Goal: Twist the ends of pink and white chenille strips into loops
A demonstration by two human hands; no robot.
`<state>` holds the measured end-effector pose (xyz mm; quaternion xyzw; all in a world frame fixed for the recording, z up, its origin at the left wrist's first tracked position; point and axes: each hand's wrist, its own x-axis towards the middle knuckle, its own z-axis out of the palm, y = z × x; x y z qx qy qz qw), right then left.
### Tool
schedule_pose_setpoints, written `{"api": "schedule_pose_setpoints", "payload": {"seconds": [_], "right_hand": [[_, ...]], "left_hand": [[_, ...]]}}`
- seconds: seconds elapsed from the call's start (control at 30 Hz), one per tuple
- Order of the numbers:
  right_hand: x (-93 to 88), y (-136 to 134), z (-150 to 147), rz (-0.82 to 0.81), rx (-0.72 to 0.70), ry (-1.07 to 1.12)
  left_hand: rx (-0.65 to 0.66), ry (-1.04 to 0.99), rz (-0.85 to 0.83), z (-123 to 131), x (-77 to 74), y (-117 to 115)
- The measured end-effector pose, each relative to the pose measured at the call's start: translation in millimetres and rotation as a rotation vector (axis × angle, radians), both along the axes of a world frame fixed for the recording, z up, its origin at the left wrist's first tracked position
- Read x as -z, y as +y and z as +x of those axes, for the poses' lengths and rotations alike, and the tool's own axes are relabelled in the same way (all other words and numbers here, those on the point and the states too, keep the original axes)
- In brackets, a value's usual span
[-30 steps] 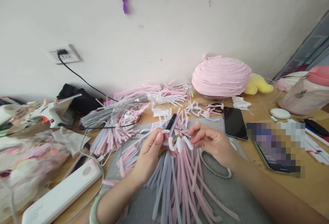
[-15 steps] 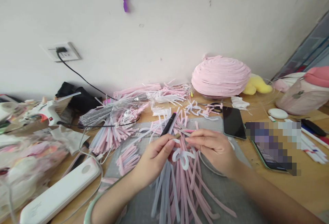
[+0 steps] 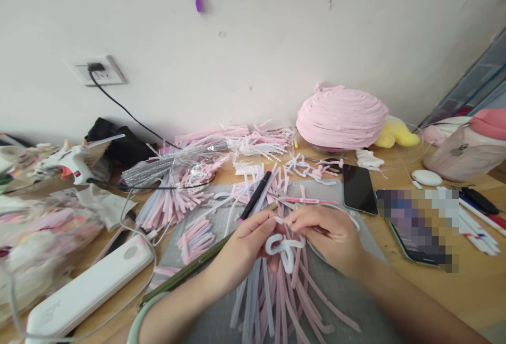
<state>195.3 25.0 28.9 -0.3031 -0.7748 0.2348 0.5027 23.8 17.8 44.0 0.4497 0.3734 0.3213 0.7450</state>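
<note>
At the lower centre of the frame, both hands meet on a white, fuzzy stem (image 3: 287,257) bent into several rounded loops. The left hand (image 3: 250,239) pinches its upper part between thumb and fingers, with other fingers showing behind the loops. The right hand (image 3: 331,234) is closed to a narrow pinch on the top of the same stem, its fingertips just beside the left thumb. The loops hang below the fingertips, in front of long pink and pale grey-lilac fuzzy stems (image 3: 306,302) fanned toward the bottom edge over a grey, flat mat (image 3: 348,302).

Above the left hand lies a black, slim marker (image 3: 256,196) with magenta ends, tilted; above the right hand is a pink-and-white, thin pen (image 3: 312,200). An olive-green, long strip (image 3: 184,270) runs diagonally beside the left forearm. Right of centre, a black-screened phone (image 3: 359,188) rests at the mat's edge, its lower part on the wooden worktop (image 3: 454,302). A pale pink, ribbed dome (image 3: 342,117) stands near the wall at upper right, and a white, oblong device (image 3: 90,291) lies at lower left.
</note>
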Motion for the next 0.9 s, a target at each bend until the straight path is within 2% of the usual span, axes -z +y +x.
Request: {"api": "schedule_pose_setpoints", "payload": {"seconds": [0.1, 0.23, 0.3, 0.43, 0.5, 0.63, 0.77, 0.9], "right_hand": [[-1.0, 0, 1, 0.040, -0.098, 0.005], [-0.2, -2, -1, 0.019, -0.092, 0.025], [2.7, -4, -4, -0.113, -0.061, 0.079], [9.2, -6, -12, -0.571, 0.023, 0.320], [9.9, -6, -15, -0.710, 0.074, 0.431], [6.3, -4, -17, -0.762, 0.138, 0.506], [4.8, -1, -17, -0.815, 0.172, 0.539], [6.3, 1, -16, -0.913, 0.100, 0.698]], "left_hand": [[-0.004, -0.018, -0.021, -1, -2.3, -1], [-0.058, -0.033, 0.036, -2, -5.4, -2], [-0.070, -0.030, 0.067, -3, -6.0, -2], [-0.023, -0.068, 0.053, -5, -2.3, 0], [-0.005, -0.123, 0.043, -6, 1.8, 1], [-0.029, -0.189, 0.101, -5, 8.1, 1], [-0.033, -0.134, 0.184, 0, 8.0, -1], [-0.075, -0.020, 0.196, 1, 7.4, 2]]}}
